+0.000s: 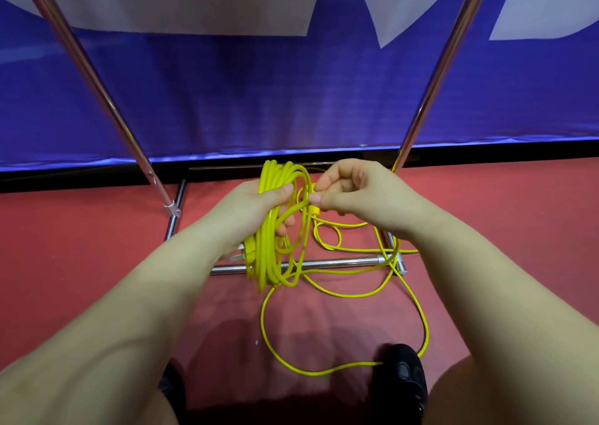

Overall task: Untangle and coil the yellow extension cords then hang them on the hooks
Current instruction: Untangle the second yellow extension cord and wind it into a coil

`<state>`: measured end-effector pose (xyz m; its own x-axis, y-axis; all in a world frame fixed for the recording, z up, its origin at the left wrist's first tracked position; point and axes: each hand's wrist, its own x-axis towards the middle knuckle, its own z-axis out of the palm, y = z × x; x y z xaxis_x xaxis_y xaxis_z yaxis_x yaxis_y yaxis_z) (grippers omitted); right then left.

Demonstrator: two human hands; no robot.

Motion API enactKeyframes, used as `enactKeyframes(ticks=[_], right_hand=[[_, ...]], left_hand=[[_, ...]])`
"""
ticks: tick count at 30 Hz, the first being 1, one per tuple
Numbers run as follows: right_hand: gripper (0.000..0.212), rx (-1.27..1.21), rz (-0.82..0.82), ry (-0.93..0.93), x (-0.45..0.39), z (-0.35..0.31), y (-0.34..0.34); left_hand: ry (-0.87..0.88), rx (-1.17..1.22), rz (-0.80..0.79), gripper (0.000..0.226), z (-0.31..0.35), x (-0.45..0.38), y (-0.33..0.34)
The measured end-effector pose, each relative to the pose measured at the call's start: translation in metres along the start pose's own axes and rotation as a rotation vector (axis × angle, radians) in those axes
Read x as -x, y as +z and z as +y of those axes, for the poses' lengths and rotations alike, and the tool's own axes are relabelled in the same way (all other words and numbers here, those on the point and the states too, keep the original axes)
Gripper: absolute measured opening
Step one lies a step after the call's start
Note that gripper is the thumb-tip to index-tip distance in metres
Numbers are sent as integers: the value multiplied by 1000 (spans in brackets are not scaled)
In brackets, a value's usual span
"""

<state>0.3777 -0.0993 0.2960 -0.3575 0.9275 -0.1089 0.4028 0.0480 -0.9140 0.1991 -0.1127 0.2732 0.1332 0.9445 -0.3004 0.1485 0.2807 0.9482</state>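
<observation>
A chrome rack (97, 78) stands on red floor (81, 262) before a blue banner (259, 94), its base bar (340, 261) crossed by loose cord (343, 295) trailing to a black shoe (405, 372). The left hand (256, 210) grips a yellow coil (269, 256) held above the bar, while the right hand (353, 191) pinches a strand beside it.

floor (97, 262): red, lying flat | banner (259, 100): blue-white, hanging behind | metal rack frame (97, 78): standing on floor, poles leaning outward
</observation>
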Motion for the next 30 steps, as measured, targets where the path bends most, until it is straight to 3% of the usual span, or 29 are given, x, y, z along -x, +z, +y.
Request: enactKeyframes(ticks=[4,8,10,15,19,21,26,30], right_hand=[[58,297,-6,121,1,8,-5],[16,-119,96,-27,0,4,-12],[14,-261,69,-89,1,2,-15],[17,-240,91,-105,2,-1,-13],[23,13,-96,-30,1,6,-1],[24,97,-81,-15,1,7,4],[58,451,-12,155,-1,16,-5],[31,122,135,10,-2,12,-13]], left_hand=[[-23,160,67,23,2,0,-4],[-35,159,-19,24,4,2,-6],[-40,117,-78,28,5,5,-6],[-51,136,-157,23,10,16,4],[-28,114,-188,23,9,17,9],[-28,81,-187,28,6,16,8],[-28,135,-98,25,6,10,-1],[-48,124,-75,22,10,12,-6]])
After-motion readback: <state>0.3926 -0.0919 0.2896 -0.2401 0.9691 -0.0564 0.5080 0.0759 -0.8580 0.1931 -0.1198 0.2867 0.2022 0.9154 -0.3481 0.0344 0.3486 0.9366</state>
